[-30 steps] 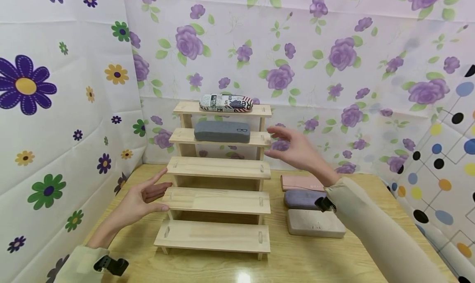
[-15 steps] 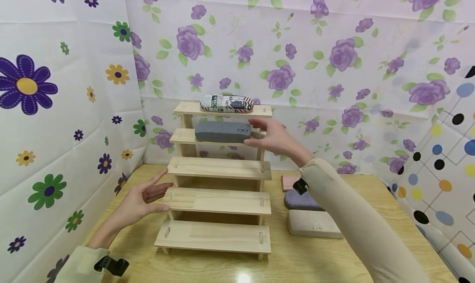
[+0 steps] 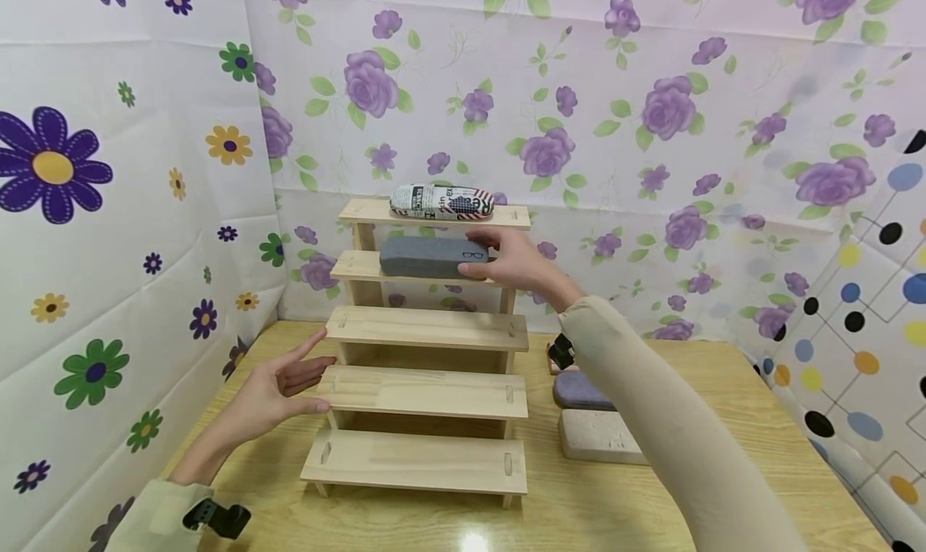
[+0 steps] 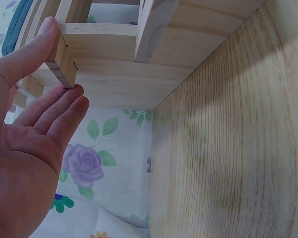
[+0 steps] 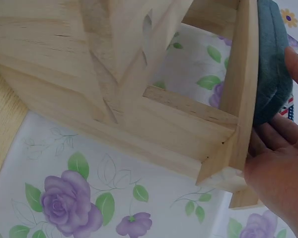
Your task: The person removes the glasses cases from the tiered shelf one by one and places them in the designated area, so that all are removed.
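Note:
A stepped wooden display rack [image 3: 427, 327] with several shelves stands on the table. On its second shelf from the top lies a grey-blue glasses case [image 3: 423, 256] with a small spectacles mark. My right hand [image 3: 517, 261] pinches the right end of this case, thumb in front and fingers behind; in the right wrist view the case [image 5: 271, 59] still lies along the shelf. At the rack's left side, my left hand [image 3: 264, 391] holds the end of a lower shelf between thumb and fingers. In the left wrist view, the thumb and fingertips of the left hand [image 4: 32, 134] meet that shelf end.
A glasses case with newspaper print [image 3: 434, 202] lies on the top shelf. Right of the rack, a purple case [image 3: 579, 390] and a pale beige case [image 3: 596, 435] lie on the wooden table [image 3: 694, 488]; a pink case is mostly hidden by my right sleeve. Flowered cloth hangs behind.
My right hand has moved left from beside the rack to the grey-blue glasses case and taken hold of its right end. The left hand has kept its place.

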### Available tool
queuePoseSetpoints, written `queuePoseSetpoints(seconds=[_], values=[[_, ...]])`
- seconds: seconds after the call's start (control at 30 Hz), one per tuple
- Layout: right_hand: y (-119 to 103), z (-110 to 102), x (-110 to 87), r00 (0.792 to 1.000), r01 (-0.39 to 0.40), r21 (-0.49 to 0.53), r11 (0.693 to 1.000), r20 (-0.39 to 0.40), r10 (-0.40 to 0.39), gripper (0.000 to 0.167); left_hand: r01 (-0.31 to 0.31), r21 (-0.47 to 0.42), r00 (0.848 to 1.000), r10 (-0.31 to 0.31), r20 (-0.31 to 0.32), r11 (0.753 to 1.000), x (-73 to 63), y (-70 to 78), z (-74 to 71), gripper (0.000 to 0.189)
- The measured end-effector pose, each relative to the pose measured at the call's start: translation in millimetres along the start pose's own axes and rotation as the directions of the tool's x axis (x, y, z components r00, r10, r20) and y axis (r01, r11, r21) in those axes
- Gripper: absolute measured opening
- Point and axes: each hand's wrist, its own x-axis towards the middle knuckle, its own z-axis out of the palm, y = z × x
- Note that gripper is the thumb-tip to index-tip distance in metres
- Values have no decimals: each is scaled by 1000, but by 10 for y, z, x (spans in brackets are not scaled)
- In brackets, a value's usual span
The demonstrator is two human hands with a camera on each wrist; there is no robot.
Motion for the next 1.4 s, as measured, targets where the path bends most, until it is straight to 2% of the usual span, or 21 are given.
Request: queuePoseSetpoints(seconds=[0.27, 0.5, 0.7, 0.87, 1.1, 1.4], values=[[11, 31, 4, 1000, -24, 19, 1000, -10, 24, 65, -8, -1, 1000, 8, 4, 1000, -3, -2, 10, 105], [12, 10, -5, 999, -36, 95, 995, -14, 37, 65, -18, 6, 1000, 18, 2, 1000, 3, -3, 9, 104], [-7, -3, 23, 999, -40, 55, 998, 27, 39, 69, -13, 3, 1000, 13, 2, 1000, 0, -8, 3, 105], [-26, 0, 19, 998, -47, 71, 996, 43, 44, 64, -6, 4, 1000, 6, 2, 1000, -7, -6, 3, 105], [-29, 14, -9, 997, -73, 165, 984, 23, 70, 56, -7, 9, 1000, 7, -1, 1000, -5, 10, 9, 104], [-32, 38, -85, 995, -85, 273, 958, -33, 98, 58, -11, 7, 1000, 11, -3, 1000, -3, 13, 12, 104]])
